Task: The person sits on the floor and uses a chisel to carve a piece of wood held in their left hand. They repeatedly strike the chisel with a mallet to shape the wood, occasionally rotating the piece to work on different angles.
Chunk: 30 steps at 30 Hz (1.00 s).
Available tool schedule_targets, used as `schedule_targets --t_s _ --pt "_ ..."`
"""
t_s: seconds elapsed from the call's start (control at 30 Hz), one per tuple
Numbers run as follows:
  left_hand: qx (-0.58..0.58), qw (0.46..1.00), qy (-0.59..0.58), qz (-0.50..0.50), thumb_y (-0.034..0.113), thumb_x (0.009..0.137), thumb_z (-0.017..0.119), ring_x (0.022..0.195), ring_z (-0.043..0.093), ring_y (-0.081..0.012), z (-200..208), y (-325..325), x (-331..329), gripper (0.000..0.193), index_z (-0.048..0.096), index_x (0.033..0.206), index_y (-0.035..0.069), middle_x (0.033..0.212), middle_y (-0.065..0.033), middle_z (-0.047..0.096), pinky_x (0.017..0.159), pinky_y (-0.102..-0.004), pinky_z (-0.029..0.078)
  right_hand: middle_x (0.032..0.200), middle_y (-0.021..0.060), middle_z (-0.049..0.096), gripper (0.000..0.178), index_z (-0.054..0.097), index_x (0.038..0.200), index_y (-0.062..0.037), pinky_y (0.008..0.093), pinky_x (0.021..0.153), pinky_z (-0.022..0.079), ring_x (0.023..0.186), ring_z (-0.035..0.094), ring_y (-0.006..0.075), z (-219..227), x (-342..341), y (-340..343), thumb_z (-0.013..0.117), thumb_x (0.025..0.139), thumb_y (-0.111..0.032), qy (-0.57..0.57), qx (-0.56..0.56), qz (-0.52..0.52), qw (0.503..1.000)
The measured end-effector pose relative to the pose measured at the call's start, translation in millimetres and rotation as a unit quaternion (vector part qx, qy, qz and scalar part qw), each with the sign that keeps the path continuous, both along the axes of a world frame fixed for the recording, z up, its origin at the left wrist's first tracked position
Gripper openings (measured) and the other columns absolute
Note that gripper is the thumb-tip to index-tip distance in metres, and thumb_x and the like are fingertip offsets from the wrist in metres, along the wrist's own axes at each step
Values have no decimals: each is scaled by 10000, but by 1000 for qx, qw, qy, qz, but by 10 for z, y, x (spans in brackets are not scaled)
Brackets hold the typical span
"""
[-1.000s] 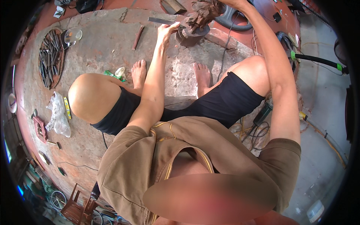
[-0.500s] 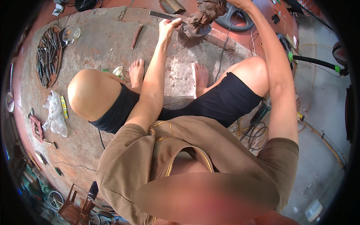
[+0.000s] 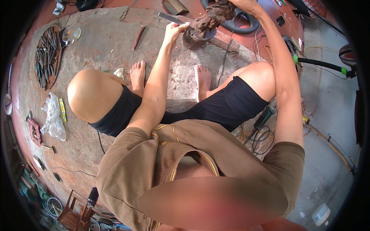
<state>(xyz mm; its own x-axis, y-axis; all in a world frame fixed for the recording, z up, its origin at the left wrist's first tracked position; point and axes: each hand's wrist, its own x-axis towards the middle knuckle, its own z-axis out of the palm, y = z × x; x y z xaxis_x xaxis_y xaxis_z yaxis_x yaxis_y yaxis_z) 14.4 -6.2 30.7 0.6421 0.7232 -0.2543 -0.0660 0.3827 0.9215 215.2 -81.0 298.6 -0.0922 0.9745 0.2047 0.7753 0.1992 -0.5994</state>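
Head camera: the left hand (image 3: 177,30) at twelve o'clock pinches a flat grey tool (image 3: 169,17); the right hand (image 3: 249,6) at one meets the dark carving (image 3: 210,20) at half past twelve, its grip unclear to me. I'd steady the work before pressing.

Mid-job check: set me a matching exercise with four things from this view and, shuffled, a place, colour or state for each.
Things:
1. flat bar
2. carved piece
3. plastic bag
4. oval basket

Descriptions:
A. beside a narrow yellow strip
B. full of dark, slender pieces
C. held in the left hand
D. reddish-brown, with a rough, knobbly surface

Right pairs: 1-C, 2-D, 3-A, 4-B
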Motion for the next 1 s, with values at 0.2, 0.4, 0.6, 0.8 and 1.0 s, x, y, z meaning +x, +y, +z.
schedule_targets --t_s 0.2,0.4,0.6,0.8,1.0 --pt "-21 997 -32 62 235 771 775 725 658 -168 -98 145 -204 299 628 881 -1 815 -100 697 709 -288 504 736 67 618 203 685 768 -22 302 699 456 739 576 164 -83 -149 220 490 709 -19 76 -69 50 993" --pt "-90 992 -59 63 241 796 753 779 670 -195 -247 -23 -133 329 580 919 -11 834 -116 694 734 -311 520 742 70 626 226 674 793 -17 302 679 461 707 575 166 12 -190 63 483 670 -23 55 -54 4 997" --pt "-100 994 -26 44 194 819 728 749 654 -175 137 -230 -118 241 599 888 2 872 -89 702 735 -313 539 995 61 660 203 700 955 -109 357 945 421 1024 571 240 -244 -95 28 579 793 -88 -153 56 -18 986" --pt "-102 993 -54 39 202 836 717 730 637 -143 -127 -127 -166 231 585 911 28 903 -60 708 717 -292 522 1122 132 564 304 627 1121 -151 413 941 436 1070 545 317 -360 -137 144 573 830 -224 -143 61 -78 985" --pt "-122 990 -67 26 165 833 718 757 677 -176 -172 -171 -87 223 569 912 19 906 -106 701 690 -288 543 1169 121 539 352 597 1167 -164 447 871 481 1030 583 343 -310 -192 -134 541 836 -270 -189 -22 -189 963"
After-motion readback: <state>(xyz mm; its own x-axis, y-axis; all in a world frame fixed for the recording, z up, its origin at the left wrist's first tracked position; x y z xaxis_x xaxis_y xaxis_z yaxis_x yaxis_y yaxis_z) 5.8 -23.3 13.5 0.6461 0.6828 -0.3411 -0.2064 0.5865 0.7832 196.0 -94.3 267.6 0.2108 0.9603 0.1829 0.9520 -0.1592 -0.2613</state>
